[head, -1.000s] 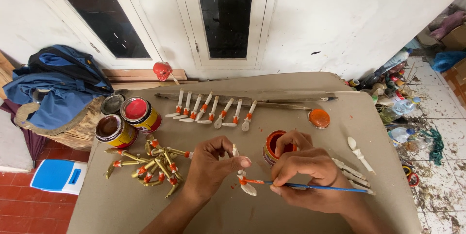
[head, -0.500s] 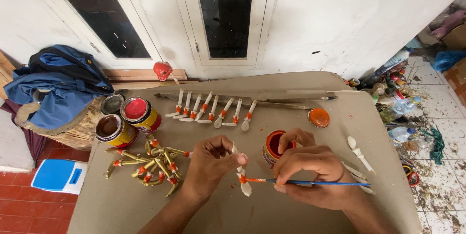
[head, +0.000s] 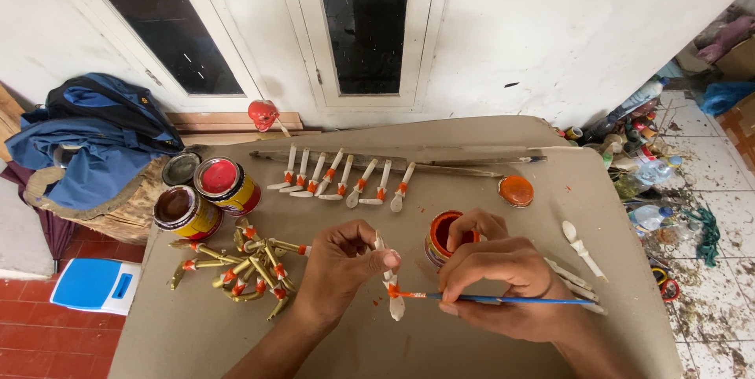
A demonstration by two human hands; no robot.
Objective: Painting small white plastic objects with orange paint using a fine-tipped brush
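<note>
A small carved wooden piece [head: 389, 281], pale and unpainted but for an orange band near its lower end, is held upright above the surface [head: 487, 347] by the left hand [head: 340, 269]; the grip is closed on its upper part between thumb and fingertips, so that the band is left free to be reached. A thin paintbrush [head: 503, 299] with a blue handle is pinched low in the closed grip of the right hand [head: 503, 281], pencil-fashion, and its orange-loaded tip is laid against the band, the handle lying almost level. An open tin of orange paint [head: 444, 239] stands just behind the right hand, near enough for dipping, and its orange lid [head: 516, 190] lies apart, further back. A row of banded pale pieces [head: 342, 178] is leaned against a long dark strip of wood [head: 393, 163], seemingly so that the wet bands stay off the surface. A heap of yellow-painted pieces [head: 248, 269] with orange bands lies to the left, loosely crossed over one another. Beyond it stand three round tins [head: 204, 194], one with a red lid. A few unpainted pieces [head: 582, 249] lie to the right. The surface appears to be matte grey-brown board, spotted with orange. A blue jacket [head: 94, 139] is draped over a rough wooden block at the far left.
</note>
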